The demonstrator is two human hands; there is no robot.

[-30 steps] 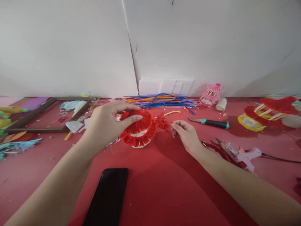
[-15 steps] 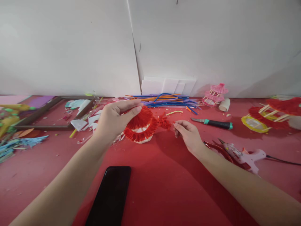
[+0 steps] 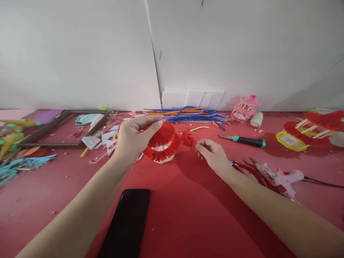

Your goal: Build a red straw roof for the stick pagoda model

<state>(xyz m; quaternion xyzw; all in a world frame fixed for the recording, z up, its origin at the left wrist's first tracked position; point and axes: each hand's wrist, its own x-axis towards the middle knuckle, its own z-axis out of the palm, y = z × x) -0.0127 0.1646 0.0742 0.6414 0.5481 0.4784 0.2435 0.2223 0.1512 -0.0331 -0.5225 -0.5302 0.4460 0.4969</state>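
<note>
A small tiered model with red fringed roofs [image 3: 162, 152] and a pale base stands in front of me. My left hand [image 3: 130, 138] pinches its top between thumb and fingers. Just to its right lies a heap of fuzzy red scraps [image 3: 187, 138]. My right hand [image 3: 213, 156] is closed at the right edge of that heap, with a bit of red at its fingertips. The exact shape of that bit is too small to make out.
Behind lie blue, orange and purple stems [image 3: 185, 114]. On the right are a utility knife [image 3: 248, 141], pliers [image 3: 251, 172], a pink glue gun [image 3: 286, 181], a pink model [image 3: 246, 107] and a red-yellow model [image 3: 309, 130]. A phone [image 3: 126, 222] lies in front; a frame [image 3: 53, 145] left.
My right hand has shifted slightly left, closer to the model, and the red scraps at its fingertips moved with it. My left hand stays on the model's top.
</note>
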